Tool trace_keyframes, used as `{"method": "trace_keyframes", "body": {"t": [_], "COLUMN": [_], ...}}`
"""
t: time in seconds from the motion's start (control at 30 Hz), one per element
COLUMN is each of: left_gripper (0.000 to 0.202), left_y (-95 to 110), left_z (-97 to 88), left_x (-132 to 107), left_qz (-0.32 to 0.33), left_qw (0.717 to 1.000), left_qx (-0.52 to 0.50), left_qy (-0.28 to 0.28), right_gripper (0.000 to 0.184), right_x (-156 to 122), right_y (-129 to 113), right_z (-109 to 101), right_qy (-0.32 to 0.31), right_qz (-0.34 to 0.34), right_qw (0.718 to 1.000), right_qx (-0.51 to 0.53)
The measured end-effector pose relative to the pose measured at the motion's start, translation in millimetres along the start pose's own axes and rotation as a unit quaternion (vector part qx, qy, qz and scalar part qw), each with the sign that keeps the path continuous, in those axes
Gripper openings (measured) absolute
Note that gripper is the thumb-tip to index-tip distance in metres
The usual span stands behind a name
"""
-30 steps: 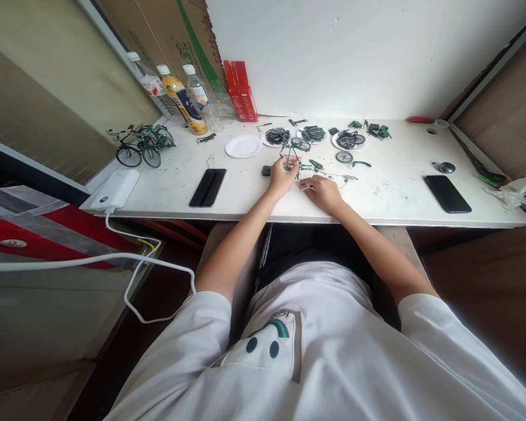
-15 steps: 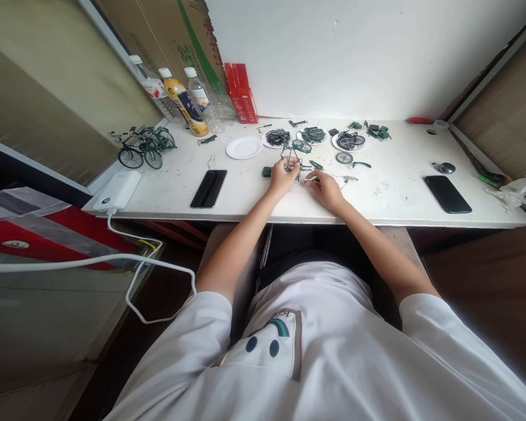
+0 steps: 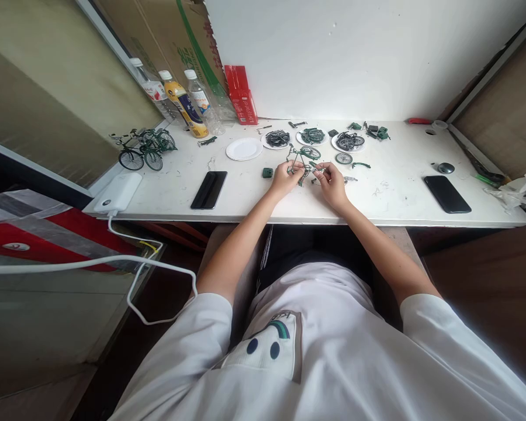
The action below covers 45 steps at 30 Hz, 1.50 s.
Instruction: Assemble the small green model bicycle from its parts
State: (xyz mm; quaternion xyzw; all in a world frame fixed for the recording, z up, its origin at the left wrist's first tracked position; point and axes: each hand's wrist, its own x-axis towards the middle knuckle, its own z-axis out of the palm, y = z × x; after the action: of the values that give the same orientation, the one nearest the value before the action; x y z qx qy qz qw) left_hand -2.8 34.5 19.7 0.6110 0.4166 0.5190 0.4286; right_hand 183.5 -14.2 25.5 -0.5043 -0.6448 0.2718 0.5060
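My left hand (image 3: 286,177) is closed on a dark green model bicycle frame (image 3: 296,156), whose upper tubes stick up above the fingers. Close on its right, my right hand (image 3: 332,180) pinches a small part at the frame's lower end; the fingers hide most of that part. A green model wheel (image 3: 310,152) lies just beyond both hands. Another loose wheel (image 3: 344,158) and a curved green strip (image 3: 362,165) rest to the right. To the left of my left hand sits a small green block (image 3: 267,172).
Paper plates hold dark wheels and green parts, with a bare white plate (image 3: 244,148) beside them. Assembled model bicycles (image 3: 142,149) stand at the left. Two phones (image 3: 209,189) flank the work. Bottles (image 3: 184,105), a red box (image 3: 241,96) and a power bank (image 3: 118,193) are also there.
My right hand has lifted from near the table and come up against the frame. My left hand keeps hold of the frame, which has turned and shifted slightly right.
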Motion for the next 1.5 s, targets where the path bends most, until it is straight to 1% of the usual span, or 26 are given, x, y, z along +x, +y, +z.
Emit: {"method": "trace_keyframes", "body": {"t": [0.17,0.27,0.33,0.43,0.57,0.77,0.9,1.07,1.17,1.3,1.5], "left_gripper": [0.021,0.022,0.022,0.021,0.02,0.023,0.023,0.029,0.033,0.039,0.04], "left_y": [4.4,3.8,2.6,1.8,4.4,11.7,15.1,16.5,15.5,14.9,21.3], "left_z": [-0.6,-1.4,-2.1,-2.8,-2.5,-1.1,-1.3,-2.8,-3.0,-2.3,-1.7], "left_x": [-3.4,-3.2,-2.4,-1.8,-3.2,-6.6,-8.9,-10.8,-10.8,-10.1,-11.0], "left_qz": [-0.015,-0.016,-0.014,-0.011,-0.014,-0.022,-0.024,-0.017,-0.021,-0.024,-0.028], "left_qw": [0.999,0.998,0.998,0.998,0.998,0.998,0.997,0.995,0.995,0.993,0.993], "left_qx": [-0.005,-0.008,-0.009,-0.01,-0.014,-0.014,-0.024,-0.029,-0.034,-0.049,-0.055], "left_qy": [-0.04,-0.053,-0.058,-0.066,-0.068,-0.061,-0.076,-0.09,-0.096,-0.102,-0.099], "right_gripper": [0.055,0.056,0.053,0.048,0.042,0.037,0.043,0.06,0.065,0.065,0.054], "right_x": [0.0,0.1,0.0,-0.8,-2.3,-3.1,-3.4,-3.5,-3.3,-2.4,-1.5], "right_y": [-2.3,-2.9,-3.6,-5.5,-8.9,-8.0,-3.7,3.1,4.7,3.9,3.3], "right_z": [1.0,1.8,1.9,1.3,-0.2,-0.6,-0.5,0.2,0.5,0.9,1.0], "right_qy": [-0.016,-0.029,-0.033,-0.028,-0.027,-0.019,-0.001,0.021,0.024,0.019,0.016], "right_qz": [-0.012,-0.006,-0.007,0.001,0.019,-0.003,-0.016,-0.045,-0.046,-0.032,-0.03], "right_qw": [0.999,0.999,0.999,0.999,0.999,1.0,0.999,0.999,0.999,0.999,0.999], "right_qx": [0.038,0.038,0.041,0.034,-0.004,-0.007,-0.041,-0.016,-0.008,-0.017,-0.027]}}
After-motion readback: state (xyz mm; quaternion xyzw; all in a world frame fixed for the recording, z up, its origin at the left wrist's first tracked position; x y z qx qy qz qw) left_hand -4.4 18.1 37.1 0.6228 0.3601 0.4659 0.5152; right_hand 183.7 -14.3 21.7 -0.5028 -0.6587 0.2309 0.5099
